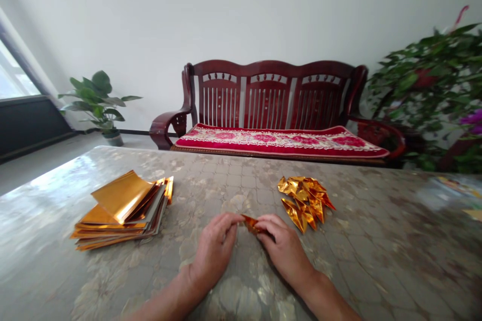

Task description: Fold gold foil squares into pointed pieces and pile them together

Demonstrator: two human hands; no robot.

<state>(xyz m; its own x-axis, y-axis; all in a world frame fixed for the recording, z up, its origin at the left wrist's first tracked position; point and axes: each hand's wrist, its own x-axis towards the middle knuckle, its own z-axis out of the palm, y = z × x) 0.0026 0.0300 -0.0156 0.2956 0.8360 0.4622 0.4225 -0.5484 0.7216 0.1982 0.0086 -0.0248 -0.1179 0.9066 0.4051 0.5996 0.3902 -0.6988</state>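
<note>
My left hand (215, 246) and my right hand (284, 248) meet at the middle of the table, their fingertips pinching a small folded piece of gold foil paper (250, 224) between them. Part of that piece is hidden by my fingers. To the left of my left hand lies a loose stack of gold foil sheets (120, 210), the top sheet curling upward. A heap of folded gold foil pieces (306, 201) sits just beyond my right hand, not touching it.
The hands work on a glossy, mottled grey-brown table top (226, 180). Beyond its far edge stand a dark red wooden bench (271, 95) with a red floral cushion, a potted plant (98, 103) and a leafy plant (425, 90). Some coloured printed papers (457, 188) lie at the right.
</note>
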